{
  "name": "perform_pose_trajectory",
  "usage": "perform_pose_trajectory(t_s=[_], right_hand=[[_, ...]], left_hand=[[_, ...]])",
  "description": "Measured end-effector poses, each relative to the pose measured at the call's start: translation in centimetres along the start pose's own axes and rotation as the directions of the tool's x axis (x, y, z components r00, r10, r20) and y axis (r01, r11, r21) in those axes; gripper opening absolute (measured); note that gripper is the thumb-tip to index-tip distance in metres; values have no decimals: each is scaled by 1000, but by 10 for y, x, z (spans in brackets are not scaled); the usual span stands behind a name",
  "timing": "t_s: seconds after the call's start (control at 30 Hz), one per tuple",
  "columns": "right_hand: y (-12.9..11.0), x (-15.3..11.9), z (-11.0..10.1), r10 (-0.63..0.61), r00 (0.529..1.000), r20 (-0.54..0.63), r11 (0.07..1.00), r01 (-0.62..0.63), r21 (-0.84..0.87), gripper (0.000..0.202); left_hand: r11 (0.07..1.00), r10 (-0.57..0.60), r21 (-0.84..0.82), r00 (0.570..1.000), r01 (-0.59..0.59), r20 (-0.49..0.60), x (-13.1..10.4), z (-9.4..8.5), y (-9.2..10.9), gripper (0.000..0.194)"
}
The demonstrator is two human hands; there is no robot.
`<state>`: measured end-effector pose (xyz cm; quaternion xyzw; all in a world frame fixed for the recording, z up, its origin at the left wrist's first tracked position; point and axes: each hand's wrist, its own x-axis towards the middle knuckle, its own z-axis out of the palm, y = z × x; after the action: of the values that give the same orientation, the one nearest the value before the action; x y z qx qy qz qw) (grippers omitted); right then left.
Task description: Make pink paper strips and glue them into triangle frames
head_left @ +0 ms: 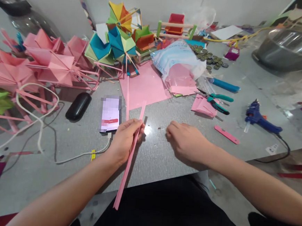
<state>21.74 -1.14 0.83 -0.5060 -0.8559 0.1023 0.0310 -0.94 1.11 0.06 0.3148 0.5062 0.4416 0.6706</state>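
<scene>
My left hand is closed around a long folded pink paper strip. The strip slants from above the thumb down past the table edge, over my dark clothing. My right hand rests on the table to its right, fingers curled; their undersides are hidden, so any small thing in them cannot be seen. Beside my left hand lies a phone with a white cable plugged in. Another narrow pink strip lies behind that hand, partly over a pink sheet. Pink paper pieces are beyond my right hand.
Folded pink paper wheels crowd the left, with multicoloured ones behind. Pliers, a pink cutter and a blue glue gun lie on the right. A metal bowl stands far right. A black case sits left of the phone.
</scene>
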Motion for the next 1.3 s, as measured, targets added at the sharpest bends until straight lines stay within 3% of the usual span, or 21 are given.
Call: perform_pose_trajectory(t_s=[0.1,0.17,0.23,0.33,0.43,0.5,0.53,0.67,0.77,0.87,0.97,1.07,1.17,1.3], right_hand=[[28,-54,-21,122,987,-103,981,-104,164,31],[54,-106,-30,296,949,-112,931,-260,256,35],[82,-164,-28,484,870,-96,850,-440,290,36],[115,-241,-11,642,728,-242,765,-587,264,17],[118,-274,6,697,631,-341,710,-674,205,19],[103,-262,10,712,619,-330,693,-695,193,10],[93,-247,10,697,638,-327,711,-674,200,7],[52,-159,7,439,734,-518,897,-322,304,15],[28,-93,0,259,913,-315,869,-77,489,24],[5,-41,-10,76,994,-73,800,-17,599,25],[-14,-2,-14,-6,991,133,749,-84,657,21],[-25,21,-10,-94,968,231,720,-94,687,22],[-26,29,-1,-115,967,226,686,-88,722,29],[-25,25,3,-9,985,173,658,-124,742,28]], left_hand=[[1000,-25,-10,1000,25,12,0,1,-1,18],[999,-27,-18,999,28,28,-1,2,0,15],[1000,-14,-23,999,15,40,-1,3,1,14],[1000,8,-26,999,-7,42,0,4,3,12],[1000,30,-6,999,-30,31,3,2,3,11],[999,46,4,999,-46,23,6,1,4,10],[998,57,-8,998,-57,20,7,0,4,10],[981,136,-135,991,-136,-10,14,-4,3,11],[968,181,-168,982,-188,-54,19,-7,2,13],[962,189,-187,980,-197,-64,20,-8,1,13],[948,218,-229,975,-220,-37,20,-9,0,18],[935,266,-236,964,-264,-26,20,-11,-1,25],[943,297,-150,955,-296,-17,20,-11,-2,25],[963,251,86,966,-255,61,15,-9,-6,20]])
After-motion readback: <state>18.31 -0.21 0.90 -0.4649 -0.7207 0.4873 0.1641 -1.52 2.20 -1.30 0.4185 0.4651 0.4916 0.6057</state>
